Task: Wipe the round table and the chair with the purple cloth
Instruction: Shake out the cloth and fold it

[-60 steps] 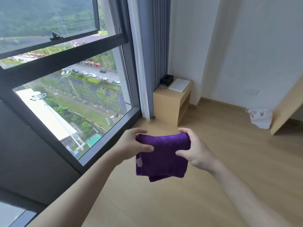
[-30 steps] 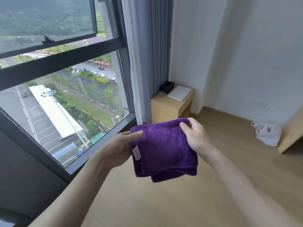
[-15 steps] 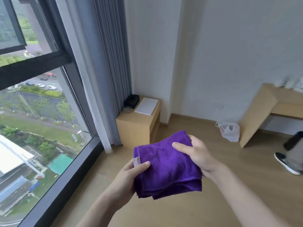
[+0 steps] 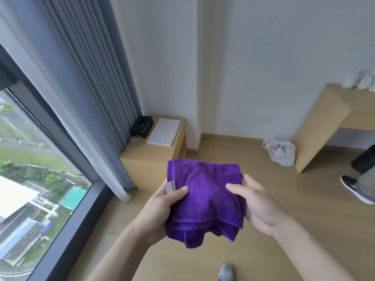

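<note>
A folded purple cloth (image 4: 205, 199) with a small white label on its left edge hangs in front of me at waist height, above the wooden floor. My left hand (image 4: 160, 207) grips its left side, thumb on top. My right hand (image 4: 257, 205) grips its right side, thumb pressed on the upper face. No round table or chair is in view.
A low wooden cabinet (image 4: 154, 157) stands in the corner with a black tissue box (image 4: 142, 125) and a white pad on it. A white plastic bag (image 4: 281, 152) lies beside a wooden desk (image 4: 324, 126). Another person's shoe (image 4: 355, 189) is at right. The window and grey curtain (image 4: 87, 88) are at left.
The view has swung right, away from the window toward the wall and desk. Both hands keep hold of the cloth, now held flatter and lower in the view.
</note>
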